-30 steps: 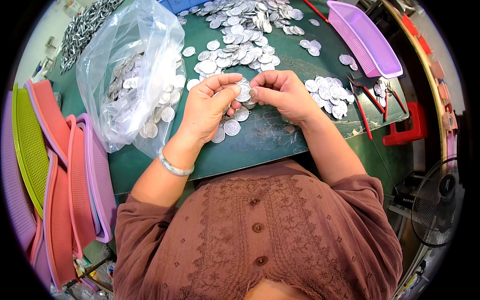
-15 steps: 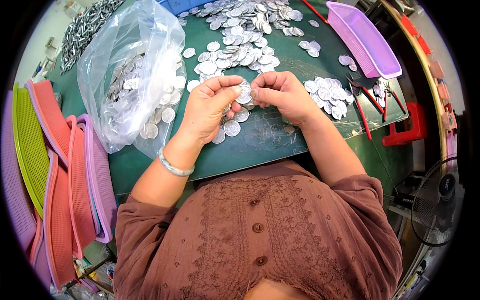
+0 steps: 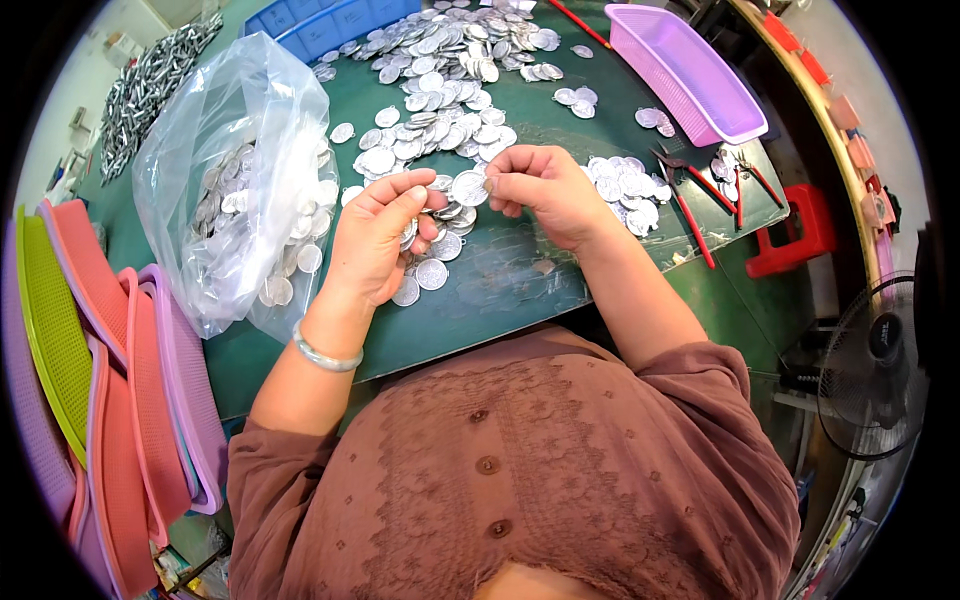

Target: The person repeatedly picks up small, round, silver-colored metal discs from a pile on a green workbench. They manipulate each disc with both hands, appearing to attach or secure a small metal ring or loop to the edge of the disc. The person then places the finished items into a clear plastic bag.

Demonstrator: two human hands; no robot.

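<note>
Between the thumb and forefinger of my right hand [image 3: 545,195] is a round silver medallion [image 3: 468,188], its flat face turned up. My left hand [image 3: 380,235], a bangle on its wrist, is to the left of it with curled fingers. Part of another silver disc [image 3: 408,236] shows inside those fingers; how many it holds I cannot tell. Below the hands, loose medallions [image 3: 431,274] lie near the table's front edge. A long heap of the same discs [image 3: 430,130] runs away toward the far side, and a smaller pile [image 3: 625,190] sits right of my right hand.
At the left, a clear plastic bag [image 3: 250,100] holds more discs, beside stacked coloured baskets [image 3: 150,380]. Red-handled pliers [image 3: 695,220] and a purple basket [image 3: 690,80] are on the right. A blue bin [image 3: 330,25] and metal parts [image 3: 150,100] stand at the back.
My hands have drawn apart. The medallion that was between both hands is now in my right fingers alone, clear of the left. The whole view has shifted slightly.
</note>
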